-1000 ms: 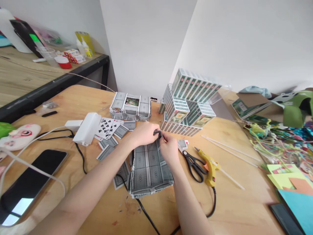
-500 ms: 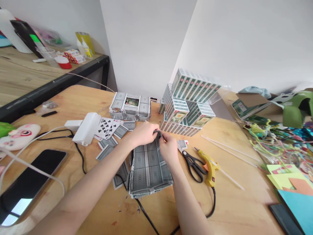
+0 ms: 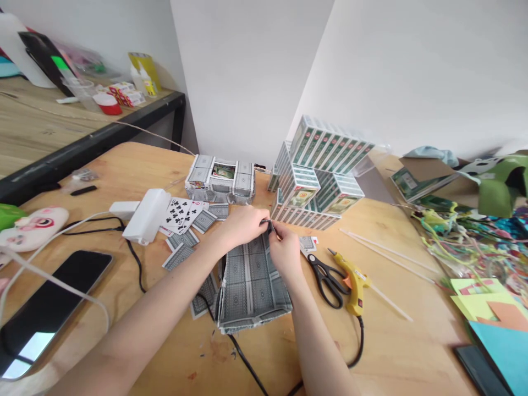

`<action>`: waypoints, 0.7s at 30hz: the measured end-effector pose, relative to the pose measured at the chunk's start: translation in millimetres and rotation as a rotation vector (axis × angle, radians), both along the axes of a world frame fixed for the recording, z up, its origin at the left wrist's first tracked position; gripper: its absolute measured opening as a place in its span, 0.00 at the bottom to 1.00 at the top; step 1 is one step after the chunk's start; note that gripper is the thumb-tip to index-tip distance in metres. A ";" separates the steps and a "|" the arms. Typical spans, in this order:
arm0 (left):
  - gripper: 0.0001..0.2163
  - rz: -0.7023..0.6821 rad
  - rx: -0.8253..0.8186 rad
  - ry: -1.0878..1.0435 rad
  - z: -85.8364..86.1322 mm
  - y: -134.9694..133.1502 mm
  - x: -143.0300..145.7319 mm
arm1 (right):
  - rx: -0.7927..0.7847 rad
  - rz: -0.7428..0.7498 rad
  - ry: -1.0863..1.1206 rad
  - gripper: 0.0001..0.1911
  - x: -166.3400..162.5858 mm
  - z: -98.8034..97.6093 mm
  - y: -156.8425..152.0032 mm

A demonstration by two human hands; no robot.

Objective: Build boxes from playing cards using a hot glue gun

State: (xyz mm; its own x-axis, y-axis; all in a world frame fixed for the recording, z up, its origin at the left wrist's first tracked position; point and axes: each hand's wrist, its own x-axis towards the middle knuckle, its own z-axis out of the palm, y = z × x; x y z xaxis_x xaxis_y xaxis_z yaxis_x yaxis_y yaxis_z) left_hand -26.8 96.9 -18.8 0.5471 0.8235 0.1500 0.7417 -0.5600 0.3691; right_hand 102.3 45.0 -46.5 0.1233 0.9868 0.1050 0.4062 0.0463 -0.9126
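Note:
An open box made of grey-backed playing cards sits on the table in front of me, its hollow inside facing up. At its far end, my left hand is closed with bent fingers on the rim. My right hand pinches the far right corner, close against the left fingertips. A small dark bit shows between the two hands; its kind cannot be made out. Loose playing cards lie left of the box. Right of my right hand are black-handled scissors and a yellow glue gun.
Behind stands another card-covered box beside stacked green-and-white card packs. A white adapter, black cable and phone lie left. Glue sticks, colored paper and tangled yarn lie right.
Almost nothing differs. Both hands stay at the far end of the card box with only a slight shift of the fingers; the view moves a little.

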 end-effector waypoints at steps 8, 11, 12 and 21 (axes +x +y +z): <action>0.10 0.004 0.004 -0.001 0.2 -1.1 0.6 | -0.022 0.007 0.012 0.21 0.2 -1.8 0.8; 0.11 -0.001 -0.014 -0.011 1.2 -1.1 0.8 | -0.022 0.009 0.017 0.21 0.6 -1.7 1.2; 0.11 -0.002 -0.018 -0.008 1.5 -1.2 0.8 | -0.018 0.007 0.018 0.21 0.7 -1.9 1.3; 0.09 -0.037 0.018 -0.009 -0.7 -1.8 -0.5 | -0.003 0.000 -0.010 0.20 2.0 -5.0 2.1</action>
